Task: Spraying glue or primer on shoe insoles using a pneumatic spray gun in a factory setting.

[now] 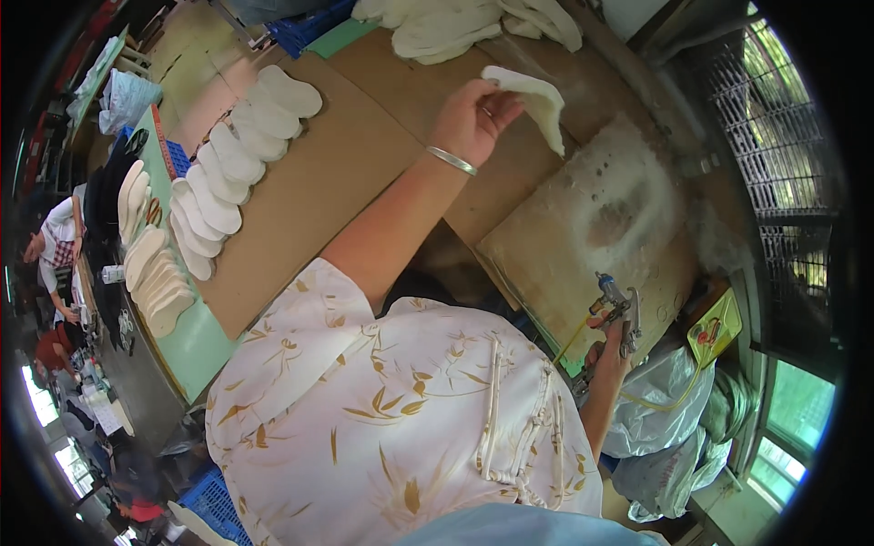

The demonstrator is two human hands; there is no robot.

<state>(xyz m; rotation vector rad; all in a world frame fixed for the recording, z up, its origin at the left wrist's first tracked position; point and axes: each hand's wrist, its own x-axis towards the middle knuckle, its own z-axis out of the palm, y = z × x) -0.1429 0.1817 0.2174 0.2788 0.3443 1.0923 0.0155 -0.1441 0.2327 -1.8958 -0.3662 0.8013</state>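
My left hand is raised over the cardboard, its fingers pinching one end of a white insole. The insole bends and its free end droops to the right. Lower on the right, my right hand grips a metal spray gun with a blue part at its nozzle. A yellow hose runs near that hand. In front of the gun lies a board coated with whitish residue. Several white insoles overlap in a slanting row on the brown cardboard to my left.
A pile of white insoles lies at the far edge. More insoles are stacked on the green table at left. Plastic bags stand at lower right, below a yellow tray. A barred window is at right. Other people work at far left.
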